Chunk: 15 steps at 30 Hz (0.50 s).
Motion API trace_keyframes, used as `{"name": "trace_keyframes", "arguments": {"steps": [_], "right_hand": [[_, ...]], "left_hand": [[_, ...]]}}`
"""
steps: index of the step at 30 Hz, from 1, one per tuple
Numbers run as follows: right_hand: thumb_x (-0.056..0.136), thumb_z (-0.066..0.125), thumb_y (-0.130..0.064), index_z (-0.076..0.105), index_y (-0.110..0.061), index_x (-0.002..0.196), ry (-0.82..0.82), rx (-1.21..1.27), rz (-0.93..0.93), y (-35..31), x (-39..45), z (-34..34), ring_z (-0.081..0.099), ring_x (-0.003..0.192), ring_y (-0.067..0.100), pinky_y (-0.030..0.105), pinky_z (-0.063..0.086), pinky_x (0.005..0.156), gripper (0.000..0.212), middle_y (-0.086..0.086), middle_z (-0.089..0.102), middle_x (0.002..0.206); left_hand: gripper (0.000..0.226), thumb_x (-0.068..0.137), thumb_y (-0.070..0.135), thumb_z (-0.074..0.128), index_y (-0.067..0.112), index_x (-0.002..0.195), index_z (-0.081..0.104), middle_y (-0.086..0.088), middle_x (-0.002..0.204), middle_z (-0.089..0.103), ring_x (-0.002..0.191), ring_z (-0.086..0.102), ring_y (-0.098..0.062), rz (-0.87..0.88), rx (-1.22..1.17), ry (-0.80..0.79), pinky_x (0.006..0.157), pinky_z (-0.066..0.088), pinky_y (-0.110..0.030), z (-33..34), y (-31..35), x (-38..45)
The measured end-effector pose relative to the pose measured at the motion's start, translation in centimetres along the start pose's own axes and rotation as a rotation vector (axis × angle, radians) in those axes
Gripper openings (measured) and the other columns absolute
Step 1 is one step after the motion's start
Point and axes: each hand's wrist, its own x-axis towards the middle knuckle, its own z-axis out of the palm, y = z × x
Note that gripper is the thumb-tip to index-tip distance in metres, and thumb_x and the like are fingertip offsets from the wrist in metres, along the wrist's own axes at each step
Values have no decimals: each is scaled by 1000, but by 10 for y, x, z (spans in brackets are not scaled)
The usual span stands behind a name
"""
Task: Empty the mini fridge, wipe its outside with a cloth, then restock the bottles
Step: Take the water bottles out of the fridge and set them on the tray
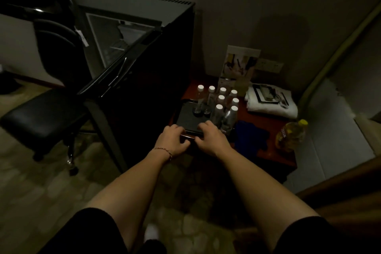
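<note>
Left hand (172, 139) and right hand (210, 137), fingers curled, gripping near edge of black tray (186, 118), bottles (219, 102) beside

Light: dim, the whole room in deep shadow.
Walls: plain pale wall (237, 6) behind the grip, a wall socket plate (269, 65) low on it, up and right of the grip.
Floor: mottled stone-pattern floor (51, 192) below and left of the grip.
Furniture: black swivel chair (44, 117) well left of the grip; low red-brown table (268, 128) just right of it; pale padded surface (334, 130) further right.
</note>
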Motion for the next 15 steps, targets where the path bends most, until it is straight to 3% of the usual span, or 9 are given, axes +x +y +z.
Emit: {"name": "trace_keyframes", "arguments": {"steps": [7, 12, 15], "right_hand": [[93, 61, -33, 53, -18, 125, 22, 0, -48, -56, -45, 13, 55, 106, 21, 36, 51, 83, 36, 2, 47, 119], [93, 61, -32, 53, -18, 126, 53, 31, 46, -96, -71, 28, 56, 108, 22, 39, 52, 86, 37, 2, 47, 124], [94, 61, -33, 53, -17, 125, 44, 6, 77, -127, -88, 46, 56, 106, 23, 37, 49, 79, 36, 2, 46, 123]], "left_hand": [[36, 89, 43, 64, 22, 118, 62, 1, 116, 57, 110, 51, -16, 18, -83, 3, 97, 47, -33, -19, -38, -58], [34, 87, 39, 67, 21, 116, 64, 3, 111, 57, 106, 54, -14, 71, -114, -40, 93, 49, -31, -34, -74, -87], [24, 88, 34, 69, 21, 107, 63, 5, 104, 55, 99, 56, -13, 121, -140, -77, 86, 47, -25, -39, -102, -114]]}}
